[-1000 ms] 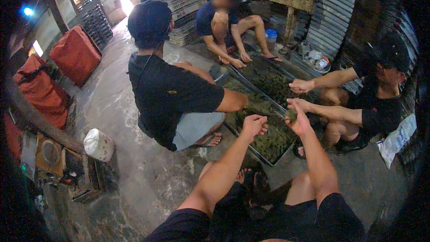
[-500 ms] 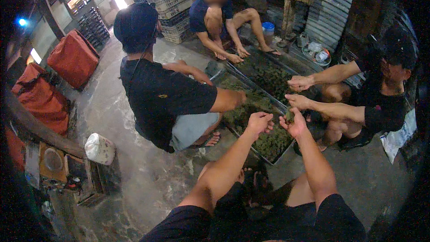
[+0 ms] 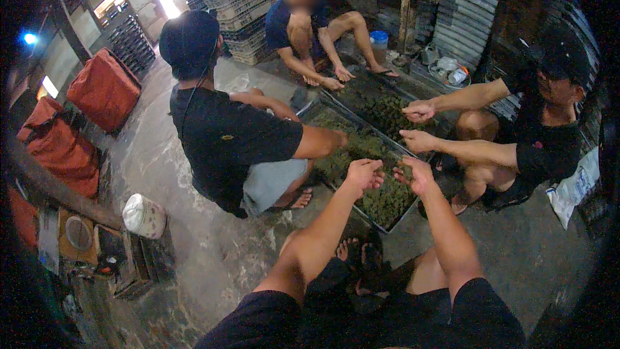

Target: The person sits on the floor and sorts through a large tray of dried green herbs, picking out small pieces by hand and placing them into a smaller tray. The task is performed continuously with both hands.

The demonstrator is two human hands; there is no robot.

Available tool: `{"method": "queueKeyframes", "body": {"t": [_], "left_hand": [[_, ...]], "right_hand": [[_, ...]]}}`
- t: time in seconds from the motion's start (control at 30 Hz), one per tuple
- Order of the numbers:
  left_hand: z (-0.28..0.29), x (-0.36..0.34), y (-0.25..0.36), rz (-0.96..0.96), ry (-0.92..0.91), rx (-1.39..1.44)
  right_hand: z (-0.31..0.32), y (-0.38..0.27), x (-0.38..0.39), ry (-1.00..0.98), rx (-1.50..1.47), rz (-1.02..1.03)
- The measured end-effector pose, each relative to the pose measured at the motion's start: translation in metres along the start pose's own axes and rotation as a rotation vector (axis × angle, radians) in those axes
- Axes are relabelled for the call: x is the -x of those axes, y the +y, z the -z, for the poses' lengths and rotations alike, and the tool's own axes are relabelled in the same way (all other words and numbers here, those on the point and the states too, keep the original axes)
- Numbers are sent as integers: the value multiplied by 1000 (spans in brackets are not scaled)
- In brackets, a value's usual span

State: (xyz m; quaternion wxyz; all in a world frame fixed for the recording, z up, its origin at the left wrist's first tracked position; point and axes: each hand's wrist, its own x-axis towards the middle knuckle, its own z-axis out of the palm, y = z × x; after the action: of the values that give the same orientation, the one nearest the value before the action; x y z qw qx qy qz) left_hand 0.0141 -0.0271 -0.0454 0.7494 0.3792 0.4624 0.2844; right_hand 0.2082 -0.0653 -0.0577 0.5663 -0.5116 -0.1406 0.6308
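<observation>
Both my hands are over the near end of a shallow tray [image 3: 411,211] of loose, dark green, crumbly clumps [image 3: 381,203]. My left hand [image 3: 366,176] has its fingers curled together; whatever is between them is too small to make out. Close beside it, my right hand [image 3: 416,176] is closed around a small greenish lump [image 3: 405,170]. The lump sits at the fingertips facing my left hand. Alongside lies a second tray with darker, rounded clumps [image 3: 381,108].
Three people squat around the trays: one at left [image 3: 239,136], one at the far end [image 3: 300,32], one at right [image 3: 542,116], hands at the trays. Stacked crates [image 3: 242,19] stand behind. A white bucket [image 3: 143,216] and red-covered stacks [image 3: 103,90] are at left.
My right hand has turned and moved slightly left, and my left hand has shifted a little left too. The whole view has shifted slightly. The person at right keeps both hands near the trays.
</observation>
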Motion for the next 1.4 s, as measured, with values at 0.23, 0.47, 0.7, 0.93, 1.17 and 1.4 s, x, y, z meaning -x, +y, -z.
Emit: {"method": "queueKeyframes", "body": {"t": [0.23, 0.47, 0.7, 0.93, 1.17, 1.4], "left_hand": [[3, 0, -7, -1, 3, 24], [-4, 3, -2, 15, 20, 60], [-3, -2, -4, 19, -20, 66], [-3, -2, -4, 60, 5, 164], [-7, 13, 17, 103, 12, 151], [0, 1, 9, 59, -34, 227]], "right_hand": [[-10, 4, 9, 76, 45, 141], [5, 3, 0, 43, -140, 26], [-1, -6, 3, 111, -76, 29], [-13, -6, 7, 25, -115, -24], [2, -5, 4, -140, -232, -49], [-13, -14, 4, -35, 30, -113]]}}
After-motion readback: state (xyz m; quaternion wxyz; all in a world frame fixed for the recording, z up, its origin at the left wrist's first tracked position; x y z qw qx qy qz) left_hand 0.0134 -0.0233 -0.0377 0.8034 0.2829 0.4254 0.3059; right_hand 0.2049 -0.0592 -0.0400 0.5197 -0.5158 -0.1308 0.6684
